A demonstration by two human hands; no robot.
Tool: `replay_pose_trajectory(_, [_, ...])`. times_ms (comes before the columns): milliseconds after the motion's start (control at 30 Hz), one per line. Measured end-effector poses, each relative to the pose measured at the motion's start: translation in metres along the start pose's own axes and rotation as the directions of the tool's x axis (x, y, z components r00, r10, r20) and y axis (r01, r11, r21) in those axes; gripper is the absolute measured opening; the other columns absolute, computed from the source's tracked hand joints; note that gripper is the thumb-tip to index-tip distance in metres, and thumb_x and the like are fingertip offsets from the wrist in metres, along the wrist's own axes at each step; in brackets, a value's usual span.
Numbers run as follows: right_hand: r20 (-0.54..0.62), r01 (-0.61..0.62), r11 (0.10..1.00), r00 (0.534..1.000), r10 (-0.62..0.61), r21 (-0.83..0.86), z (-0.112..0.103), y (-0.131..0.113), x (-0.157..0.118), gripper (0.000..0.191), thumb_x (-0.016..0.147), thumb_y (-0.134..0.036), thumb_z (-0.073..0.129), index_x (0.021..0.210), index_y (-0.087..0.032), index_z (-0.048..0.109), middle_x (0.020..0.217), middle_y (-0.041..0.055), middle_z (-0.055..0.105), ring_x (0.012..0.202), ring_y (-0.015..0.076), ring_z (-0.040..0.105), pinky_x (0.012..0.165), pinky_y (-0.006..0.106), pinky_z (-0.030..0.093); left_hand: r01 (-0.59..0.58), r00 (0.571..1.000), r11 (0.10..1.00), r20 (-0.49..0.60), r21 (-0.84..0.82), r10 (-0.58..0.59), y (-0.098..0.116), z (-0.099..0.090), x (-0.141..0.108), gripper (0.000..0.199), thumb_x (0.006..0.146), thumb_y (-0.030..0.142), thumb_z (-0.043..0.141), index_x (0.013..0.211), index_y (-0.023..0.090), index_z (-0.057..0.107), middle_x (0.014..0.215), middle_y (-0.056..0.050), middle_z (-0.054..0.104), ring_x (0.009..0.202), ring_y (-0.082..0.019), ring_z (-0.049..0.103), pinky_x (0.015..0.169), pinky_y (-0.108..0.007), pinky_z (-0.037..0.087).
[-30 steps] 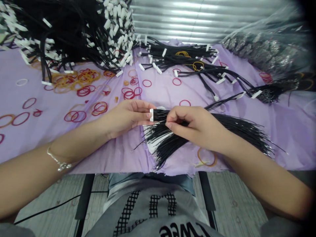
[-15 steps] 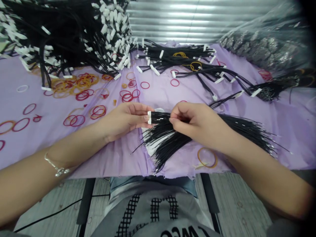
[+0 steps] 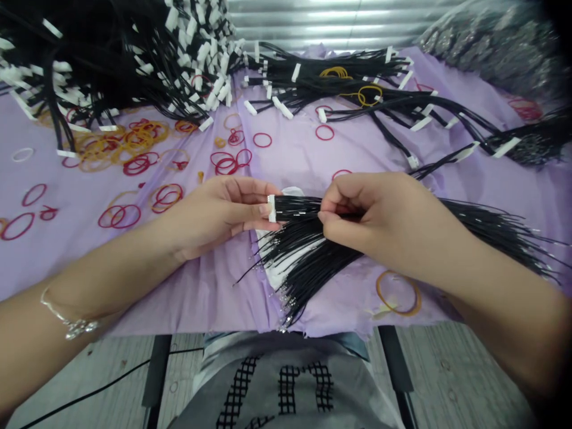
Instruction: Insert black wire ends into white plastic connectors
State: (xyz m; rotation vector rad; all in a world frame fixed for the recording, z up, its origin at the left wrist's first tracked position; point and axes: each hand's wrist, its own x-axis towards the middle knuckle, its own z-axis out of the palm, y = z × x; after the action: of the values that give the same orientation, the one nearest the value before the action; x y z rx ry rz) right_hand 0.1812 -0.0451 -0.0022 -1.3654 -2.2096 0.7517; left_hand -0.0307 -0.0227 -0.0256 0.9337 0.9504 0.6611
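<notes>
Purple cloth (image 3: pixel 214 310) underlay the work, rubber bands (image 3: pixel 145 136) scattered at left. Left hand (image 3: pixel 221 217): thumb and fingers pinched the white connector housing (image 3: pixel 271 208). Black wires (image 3: pixel 295 208) ran rightward from it. Right hand (image 3: pixel 379 217): thumb and forefinger pressed together, apparently on wires; its gap from the housing had widened within the second, exposing more wire.

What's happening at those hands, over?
Left hand pinching white connector. Right hand pinching black wiring. Loose wires fanned beneath right hand.
</notes>
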Motion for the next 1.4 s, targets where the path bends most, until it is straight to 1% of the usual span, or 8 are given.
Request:
replay_pose_trajectory(100, [-0.016, 0.012, 1.000, 1.000, -0.012, -0.009, 0.001, 0.000, 0.000, 0.011, 0.068, -0.013, 0.057, 0.060, -0.020, 0.054, 0.053, -0.0036, 0.055, 0.046, 0.0093, 0.046, 0.045, 0.025, 0.033, -0.002, 1.000, 1.000, 0.006, -0.002, 0.002, 0.000, 0.001, 0.000, 0.017, 0.072, 0.003, 0.068, 0.086, 0.011, 0.071, 0.082, -0.005, 0.071, 0.070, -0.013, 0.068, 0.073, -0.022, 0.056])
replay_pose_trajectory(267, [-0.020, -0.007, 1.000, 1.000, 0.007, 0.012, 0.001, -0.001, 0.000, 0.012, 0.068, -0.012, 0.057, 0.060, -0.020, 0.053, 0.053, -0.0031, 0.055, 0.048, 0.0101, 0.046, 0.046, 0.026, 0.034, -0.013, 1.000, 1.000, 0.022, -0.007, 0.013, 0.000, 0.001, 0.000, 0.015, 0.073, 0.002, 0.066, 0.084, 0.011, 0.071, 0.082, -0.005, 0.071, 0.070, -0.012, 0.067, 0.074, -0.022, 0.056])
replay_pose_trajectory(600, [-0.033, 0.004, 1.000, 0.999, -0.003, 0.003, 0.000, -0.002, 0.000, 0.012, 0.068, -0.012, 0.057, 0.060, -0.020, 0.052, 0.052, -0.0040, 0.054, 0.047, 0.0096, 0.046, 0.047, 0.026, 0.034, -0.005, 0.999, 1.000, 0.041, -0.031, 0.007, 0.001, 0.002, -0.001, 0.017, 0.074, 0.000, 0.063, 0.085, 0.011, 0.071, 0.081, -0.005, 0.071, 0.070, -0.011, 0.067, 0.070, -0.018, 0.056])
replay_pose_trajectory(800, [0.009, -0.001, 1.000, 1.000, 0.001, 0.020, 0.000, -0.001, -0.001, 0.010, 0.069, -0.014, 0.056, 0.061, -0.019, 0.054, 0.055, -0.0043, 0.055, 0.049, 0.0089, 0.047, 0.048, 0.024, 0.034, -0.006, 0.999, 0.999, 0.038, -0.034, 0.007, 0.000, 0.001, 0.000, 0.015, 0.073, 0.002, 0.067, 0.086, 0.010, 0.071, 0.082, -0.006, 0.071, 0.071, -0.012, 0.067, 0.074, -0.022, 0.056])
replay_pose_trajectory(933, [0.021, 0.022, 0.999, 1.000, -0.023, 0.027, 0.000, 0.000, 0.000, 0.008, 0.070, -0.014, 0.055, 0.063, -0.019, 0.055, 0.056, -0.0044, 0.056, 0.050, 0.0083, 0.048, 0.049, 0.023, 0.035, 0.003, 0.999, 0.999, 0.035, -0.033, -0.001, 0.000, 0.001, 0.000, 0.015, 0.073, 0.003, 0.068, 0.086, 0.010, 0.070, 0.082, -0.006, 0.071, 0.071, -0.012, 0.068, 0.075, -0.022, 0.056])
replay_pose_trajectory(1033, [0.013, 0.031, 0.999, 0.999, -0.031, 0.009, 0.002, -0.001, 0.001, 0.008, 0.070, -0.014, 0.054, 0.064, -0.018, 0.056, 0.057, -0.0042, 0.057, 0.051, 0.0078, 0.049, 0.050, 0.021, 0.035, 0.005, 1.000, 1.000, 0.022, -0.026, -0.004, 0.000, 0.001, 0.000, 0.016, 0.073, 0.003, 0.068, 0.087, 0.010, 0.070, 0.082, -0.006, 0.072, 0.070, -0.012, 0.068, 0.073, -0.021, 0.056])
replay_pose_trajectory(1233, [-0.003, 0.020, 0.997, 1.000, -0.020, -0.073, 0.010, -0.002, 0.004, 0.009, 0.071, -0.016, 0.053, 0.063, -0.017, 0.057, 0.059, -0.0025, 0.058, 0.053, 0.0085, 0.048, 0.052, 0.022, 0.031, -0.007, 0.999, 1.000, 0.037, 0.007, 0.007, -0.002, -0.001, 0.000, 0.016, 0.075, 0.005, 0.067, 0.089, 0.011, 0.070, 0.085, -0.005, 0.072, 0.074, -0.012, 0.068, 0.075, -0.022, 0.056])
replay_pose_trajectory(1400, [-0.010, 0.043, 0.994, 0.999, -0.044, -0.101, 0.014, -0.002, 0.006, 0.009, 0.072, -0.016, 0.054, 0.064, -0.016, 0.059, 0.063, -0.0008, 0.059, 0.057, 0.0091, 0.046, 0.055, 0.023, 0.030, 0.005, 1.000, 1.000, 0.024, 0.022, -0.005, -0.002, 0.001, 0.001, 0.017, 0.074, 0.004, 0.068, 0.090, 0.011, 0.070, 0.085, -0.006, 0.072, 0.071, -0.012, 0.069, 0.073, -0.021, 0.057])
